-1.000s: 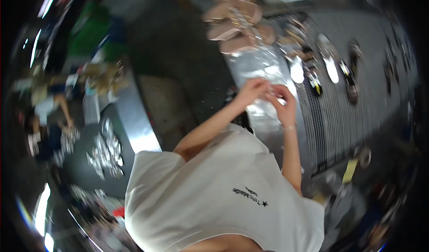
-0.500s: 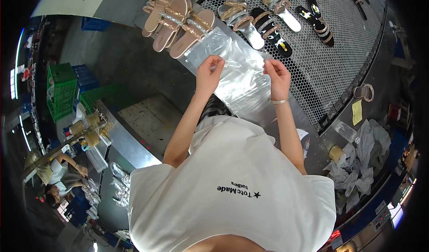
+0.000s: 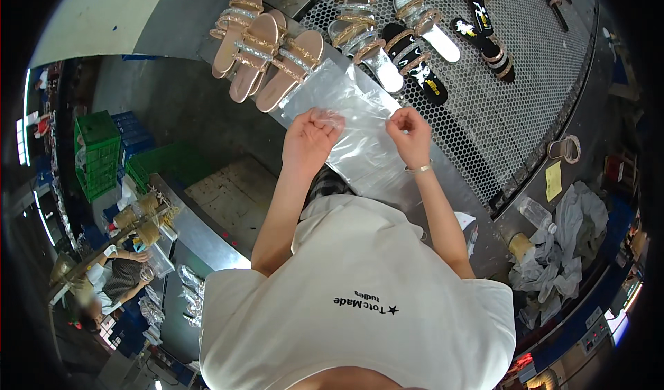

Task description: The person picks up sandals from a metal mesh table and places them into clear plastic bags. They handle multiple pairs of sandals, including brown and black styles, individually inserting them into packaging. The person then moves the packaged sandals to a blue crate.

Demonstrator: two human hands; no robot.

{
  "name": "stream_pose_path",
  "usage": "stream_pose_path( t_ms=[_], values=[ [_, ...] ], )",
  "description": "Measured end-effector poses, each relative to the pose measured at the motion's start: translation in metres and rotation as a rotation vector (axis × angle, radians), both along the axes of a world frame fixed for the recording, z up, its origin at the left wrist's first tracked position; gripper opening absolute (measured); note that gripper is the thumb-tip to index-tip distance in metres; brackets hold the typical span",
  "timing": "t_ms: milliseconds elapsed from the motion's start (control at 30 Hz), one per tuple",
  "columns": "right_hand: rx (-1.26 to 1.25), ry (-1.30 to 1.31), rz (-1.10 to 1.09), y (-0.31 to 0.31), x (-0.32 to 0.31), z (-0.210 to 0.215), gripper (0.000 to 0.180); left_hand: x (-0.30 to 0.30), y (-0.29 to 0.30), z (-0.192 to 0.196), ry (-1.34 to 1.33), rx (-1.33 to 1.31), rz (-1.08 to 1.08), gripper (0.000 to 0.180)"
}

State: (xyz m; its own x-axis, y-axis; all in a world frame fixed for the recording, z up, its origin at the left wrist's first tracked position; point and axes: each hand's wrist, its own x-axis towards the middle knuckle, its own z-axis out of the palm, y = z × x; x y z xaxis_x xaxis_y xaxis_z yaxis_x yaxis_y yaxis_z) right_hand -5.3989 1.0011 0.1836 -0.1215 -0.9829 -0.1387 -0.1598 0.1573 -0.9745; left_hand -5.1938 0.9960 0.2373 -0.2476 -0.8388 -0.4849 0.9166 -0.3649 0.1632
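1. Clear bag (image 3: 364,121) lies over the metal table (image 3: 456,188), between left hand (image 3: 306,143) and right hand (image 3: 413,142).
2. It looks light, soft, slippery; hold its edges.
3. Right pinches it; I can't tell left's grip.
4. Pink sandals (image 3: 282,87): far left.

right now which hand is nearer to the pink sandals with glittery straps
Left. In the picture, the left hand is just below-right of the pink sandals; the right hand is farther right.

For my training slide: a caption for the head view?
Left hand touches clear plastic, right hand pinches it, near pink sandals.
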Motion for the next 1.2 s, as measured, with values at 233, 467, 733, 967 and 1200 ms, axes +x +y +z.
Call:
stream_pose_path(
  t_ms=[233, 467, 733, 967, 1200],
  values=[
    [0.203, -0.386, 0.162, -0.063, 0.011, -0.026, 0.017, 0.011, -0.009, -0.029, -1.045, -0.008, -0.187, 0.029],
    [-0.346, 0.668, 0.405, -0.129, 0.002, -0.081, 0.052, 0.010, -0.052, -0.017, -0.536, -0.155, -0.012, 0.025],
    [-0.278, 1.180, 0.313, -0.124, -0.092, -0.106, 0.043, 0.014, -0.080, 0.010, -0.945, -0.268, 0.104, 0.022],
    [-0.191, 1.259, 0.163, -0.123, -0.170, -0.087, 0.033, 0.017, -0.092, -0.002, -1.522, -0.201, 0.130, 0.037],
    [-0.271, 1.065, -0.141, -0.216, -0.230, -0.037, 0.014, 0.008, -0.070, -0.020, -1.366, -0.077, -0.329, 0.017]
  ],
)
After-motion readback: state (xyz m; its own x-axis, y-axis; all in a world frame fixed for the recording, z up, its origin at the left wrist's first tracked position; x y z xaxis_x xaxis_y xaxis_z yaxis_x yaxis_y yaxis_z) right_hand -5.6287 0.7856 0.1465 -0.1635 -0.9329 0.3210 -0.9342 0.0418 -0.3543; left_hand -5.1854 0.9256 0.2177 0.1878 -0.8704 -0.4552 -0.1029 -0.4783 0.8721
